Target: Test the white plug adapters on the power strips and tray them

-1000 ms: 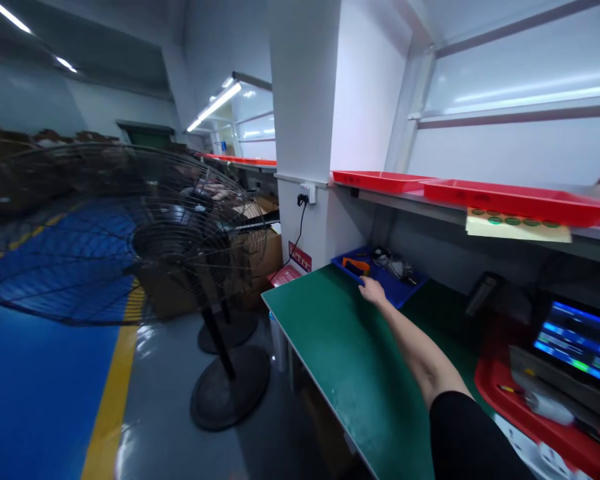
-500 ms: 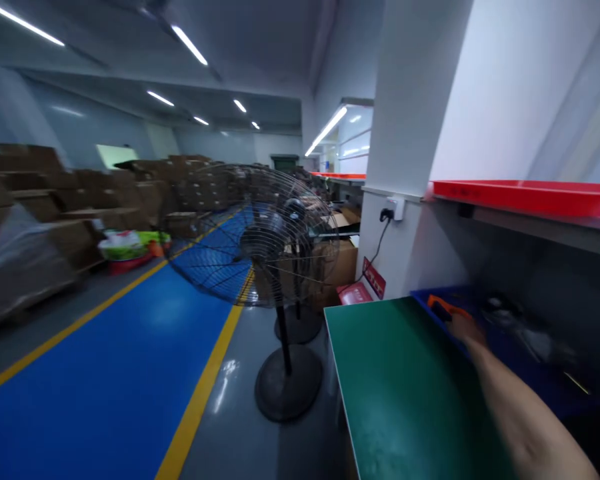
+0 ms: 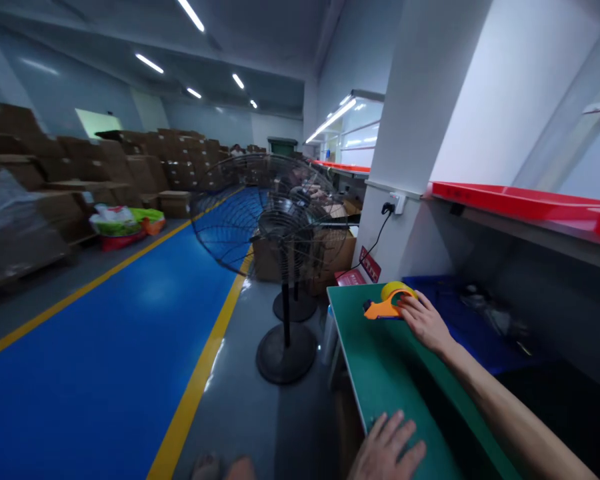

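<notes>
At the far end of the green table (image 3: 380, 360), an orange tape dispenser (image 3: 383, 310) with a yellow roll (image 3: 395, 289) sits against the right hand (image 3: 425, 323); whether that grip is closed cannot be told. The open left hand (image 3: 387, 447) lies on the table, cut off below. Just right, a dim blue tray (image 3: 430, 290) holds blurred items (image 3: 490, 313).

hands (image 3: 425, 323): 2 | tape dispenser (image 3: 377, 310): 1 | yellow tape roll (image 3: 397, 289): 1 | bench (image 3: 380, 373): 1 | blue tray (image 3: 445, 293): 1 | pedestal fans (image 3: 280, 220): 2 | wall socket (image 3: 397, 203): 1 | black power cord (image 3: 375, 240): 1 | red sign (image 3: 370, 264): 1 | yellow floor lines (image 3: 195, 393): 2
</notes>
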### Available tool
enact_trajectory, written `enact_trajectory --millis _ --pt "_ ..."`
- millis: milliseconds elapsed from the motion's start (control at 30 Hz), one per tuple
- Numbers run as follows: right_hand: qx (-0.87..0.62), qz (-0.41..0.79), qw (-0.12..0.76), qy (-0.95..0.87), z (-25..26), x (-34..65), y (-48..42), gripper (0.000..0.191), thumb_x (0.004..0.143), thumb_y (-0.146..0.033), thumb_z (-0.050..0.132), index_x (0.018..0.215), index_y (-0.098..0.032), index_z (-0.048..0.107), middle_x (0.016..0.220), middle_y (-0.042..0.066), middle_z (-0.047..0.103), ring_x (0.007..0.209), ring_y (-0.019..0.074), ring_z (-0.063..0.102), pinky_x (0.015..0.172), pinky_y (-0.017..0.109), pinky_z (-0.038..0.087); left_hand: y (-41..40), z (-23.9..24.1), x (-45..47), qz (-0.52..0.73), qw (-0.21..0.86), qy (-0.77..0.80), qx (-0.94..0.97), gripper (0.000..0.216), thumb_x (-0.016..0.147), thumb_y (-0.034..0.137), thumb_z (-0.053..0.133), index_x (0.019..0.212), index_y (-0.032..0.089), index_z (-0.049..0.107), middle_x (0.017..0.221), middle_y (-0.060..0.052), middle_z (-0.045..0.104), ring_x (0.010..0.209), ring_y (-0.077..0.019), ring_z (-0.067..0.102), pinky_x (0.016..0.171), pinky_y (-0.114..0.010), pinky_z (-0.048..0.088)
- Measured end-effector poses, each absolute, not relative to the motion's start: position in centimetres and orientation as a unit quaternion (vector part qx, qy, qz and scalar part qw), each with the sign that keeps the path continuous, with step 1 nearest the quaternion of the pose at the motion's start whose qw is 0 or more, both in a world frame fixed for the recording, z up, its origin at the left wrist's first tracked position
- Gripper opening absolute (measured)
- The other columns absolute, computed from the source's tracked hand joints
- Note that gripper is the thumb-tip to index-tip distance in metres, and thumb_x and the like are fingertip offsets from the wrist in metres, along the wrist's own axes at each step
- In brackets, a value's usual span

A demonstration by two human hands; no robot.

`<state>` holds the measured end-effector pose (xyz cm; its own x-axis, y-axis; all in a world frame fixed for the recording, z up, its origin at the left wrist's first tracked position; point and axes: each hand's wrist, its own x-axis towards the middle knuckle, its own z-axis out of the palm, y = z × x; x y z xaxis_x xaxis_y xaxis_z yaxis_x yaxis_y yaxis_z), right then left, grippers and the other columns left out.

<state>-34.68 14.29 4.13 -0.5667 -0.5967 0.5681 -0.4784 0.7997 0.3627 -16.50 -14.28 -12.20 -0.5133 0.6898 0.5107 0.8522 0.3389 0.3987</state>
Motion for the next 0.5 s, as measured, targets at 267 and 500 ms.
enact_trajectory --millis 267,500 --pt "0.555 -0.063 0.394 -0.730 8.7 -26.3 -4.3 0.038 0.109 -0.010 0.057 0.142 -0.021 0.071 0.135 0.008 0.080 0.146 0.0219 0.061 0.139 0.058 0.029 -33.5 -2.1 -13.0 -0.391 0.380 -0.829 -0.124 0.087 0.101 0.013 0.062 0.175 0.025 0.019 0.176 -0.023 0.033 0.166 -0.0361 0.034 0.124 -0.060 0.051" --pt "0.656 -0.021 0.396 -0.642 11.0 -24.8 -20.1 0.030 0.109 -0.012 0.057 0.131 -0.020 0.076 0.126 0.008 0.083 0.142 0.0225 0.064 0.140 0.058 0.026 -48.3 3.1 -8.9 -0.393 0.359 -0.835 -0.141 0.076 0.095 0.000 0.056 0.162 0.035 0.051 0.179 -0.011 0.033 0.161 -0.0310 0.045 0.125 -0.052 0.053"
